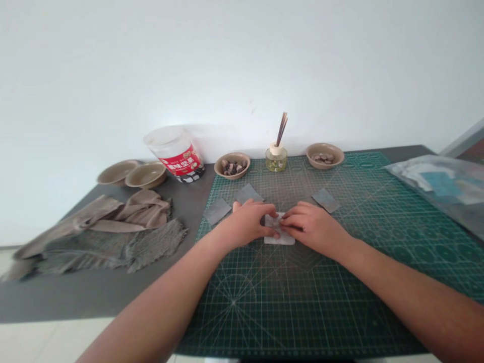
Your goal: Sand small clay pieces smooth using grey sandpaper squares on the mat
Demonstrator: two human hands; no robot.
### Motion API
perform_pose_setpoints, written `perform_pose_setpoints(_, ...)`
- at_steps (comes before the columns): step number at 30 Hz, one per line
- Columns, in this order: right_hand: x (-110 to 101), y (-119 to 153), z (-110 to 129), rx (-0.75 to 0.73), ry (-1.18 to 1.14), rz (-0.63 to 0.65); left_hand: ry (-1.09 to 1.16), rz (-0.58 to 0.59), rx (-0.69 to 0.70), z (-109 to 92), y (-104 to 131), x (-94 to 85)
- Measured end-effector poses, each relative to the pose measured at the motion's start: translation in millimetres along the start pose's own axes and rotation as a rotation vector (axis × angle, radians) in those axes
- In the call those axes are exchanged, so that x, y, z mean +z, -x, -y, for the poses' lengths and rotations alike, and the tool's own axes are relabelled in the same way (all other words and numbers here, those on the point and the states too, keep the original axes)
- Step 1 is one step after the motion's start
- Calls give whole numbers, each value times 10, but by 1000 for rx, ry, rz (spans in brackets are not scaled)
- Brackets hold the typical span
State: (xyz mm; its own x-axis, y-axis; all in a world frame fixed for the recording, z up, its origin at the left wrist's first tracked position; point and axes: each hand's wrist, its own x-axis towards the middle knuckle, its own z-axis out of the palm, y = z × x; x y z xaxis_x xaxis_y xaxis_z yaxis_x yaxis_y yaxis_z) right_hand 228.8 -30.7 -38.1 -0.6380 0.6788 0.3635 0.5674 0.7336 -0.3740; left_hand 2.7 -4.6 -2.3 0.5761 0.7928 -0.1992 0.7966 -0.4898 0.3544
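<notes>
A small white square piece (279, 240), like folded cloth or paper, lies flat on the green cutting mat (257, 312). My left hand (250, 221) rests at its left side, thumb and index finger curved apart with their tips on or just over the piece. From the right, my right hand (312, 226) reaches in with its fingertips pressed together over the middle of the piece; whatever they pinch is too small to make out. Thin grey squares lie around the hands: one (217, 212) at the left, another (248, 193) behind my left hand, a third (325, 200) behind my right.
Along the wall stand a bowl of brown nut-like pieces (233, 169), a reed diffuser (276, 159), a bowl of flat round pieces (323, 158) and a red-labelled plastic tub (176, 156). Two bowls (146, 175) and a crumpled cloth (132, 222) are left. A plastic bag (446, 181) lies right.
</notes>
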Motion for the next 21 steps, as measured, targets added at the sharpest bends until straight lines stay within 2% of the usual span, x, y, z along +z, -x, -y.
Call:
perform_pose_setpoints(2,-13,-2,-12,-21,-32,30,5,1,4,3,0,5)
perform_pose_setpoints(6,-37,7,-38,13,-15,-12,17,-2,14,13,-3,15)
perform_pose_setpoints(10,-13,19,-38,-58,-90,29,10,-16,19,29,-6,27)
perform_pose_setpoints(15,26,-46,-24,0,-65,3,12,-20,43,36,-5,22)
perform_pose_setpoints(18,-122,-86,120,72,-162,-90,15,-15,45,26,-4,0)
perform_pose_setpoints(20,-306,-22,312,145,-372,-214,22,2,38,20,-3,-12)
perform_pose_setpoints(21,-401,60,426,168,-534,-228,28,11,32,19,-3,-14)
